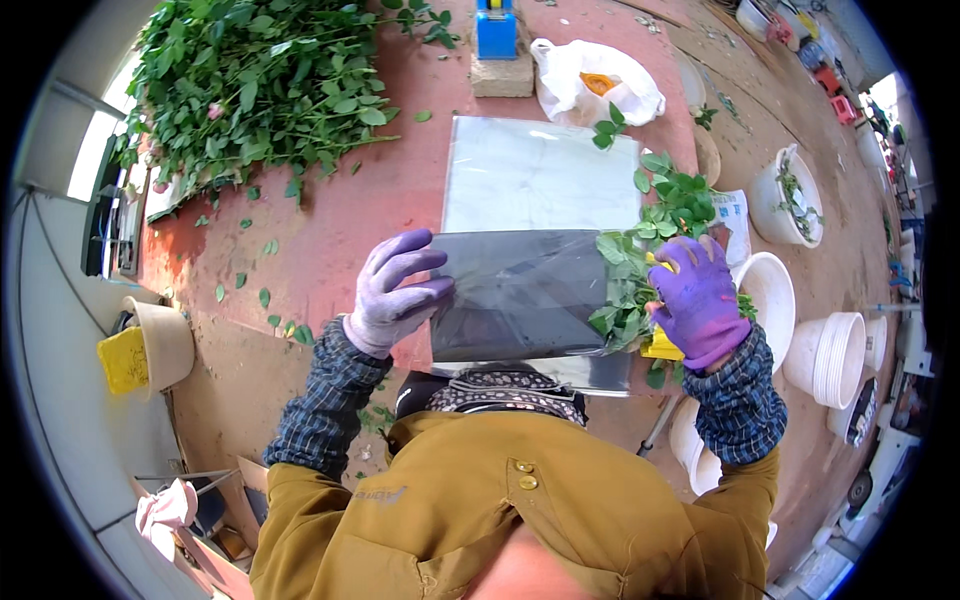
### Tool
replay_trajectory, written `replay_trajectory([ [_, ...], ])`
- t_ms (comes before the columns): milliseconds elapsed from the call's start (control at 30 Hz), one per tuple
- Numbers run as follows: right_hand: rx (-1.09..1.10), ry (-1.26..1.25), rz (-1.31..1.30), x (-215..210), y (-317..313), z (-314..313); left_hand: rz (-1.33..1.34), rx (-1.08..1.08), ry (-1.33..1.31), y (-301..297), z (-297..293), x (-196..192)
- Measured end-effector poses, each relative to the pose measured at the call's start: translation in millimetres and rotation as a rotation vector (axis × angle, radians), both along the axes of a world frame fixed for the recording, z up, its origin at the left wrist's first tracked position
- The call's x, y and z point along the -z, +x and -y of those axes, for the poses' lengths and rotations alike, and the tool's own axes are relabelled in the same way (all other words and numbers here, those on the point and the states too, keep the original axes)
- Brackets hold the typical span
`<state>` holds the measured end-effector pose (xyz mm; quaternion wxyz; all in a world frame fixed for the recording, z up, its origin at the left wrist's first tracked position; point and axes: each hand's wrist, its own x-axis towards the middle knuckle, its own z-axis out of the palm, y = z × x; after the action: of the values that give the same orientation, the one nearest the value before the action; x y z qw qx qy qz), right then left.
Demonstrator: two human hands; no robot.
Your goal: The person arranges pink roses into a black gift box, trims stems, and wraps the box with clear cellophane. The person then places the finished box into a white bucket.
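Note:
A dark grey wrapping sheet (520,290) lies across the near side of the table, rolled or folded around something I cannot make out. My left hand (398,290), in a pale purple glove, rests at its left end with the fingers apart. Leafy green stems (625,285) stick out of the sheet's right end. Around these stems my right hand (697,300), in a darker purple glove, has its fingers curled. Something yellow (662,345) shows beneath that hand. Under the wrap, a stack of clear sheets (540,175) reaches toward the far side.
A big heap of leafy stems (260,90) covers the table's far left. Beyond the sheets stand a blue tape dispenser (496,35) on a block and a white plastic bag (600,85). White buckets (785,195) are on the floor to the right; a yellow-draped bucket (165,345) is at left.

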<state>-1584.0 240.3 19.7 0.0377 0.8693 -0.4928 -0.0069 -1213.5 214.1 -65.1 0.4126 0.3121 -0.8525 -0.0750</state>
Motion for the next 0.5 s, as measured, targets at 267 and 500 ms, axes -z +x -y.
replay_trajectory([
  [267, -0.264, -0.126, 0.381, 36.1, 154.4, 5.6, -0.040, -0.023, 0.004, 10.8, -6.1, 10.2],
  [500, -0.299, -0.231, 0.499, 77.2, 162.6, 10.6, -0.901, -0.471, 1.297, 21.1, -63.2, 17.0],
])
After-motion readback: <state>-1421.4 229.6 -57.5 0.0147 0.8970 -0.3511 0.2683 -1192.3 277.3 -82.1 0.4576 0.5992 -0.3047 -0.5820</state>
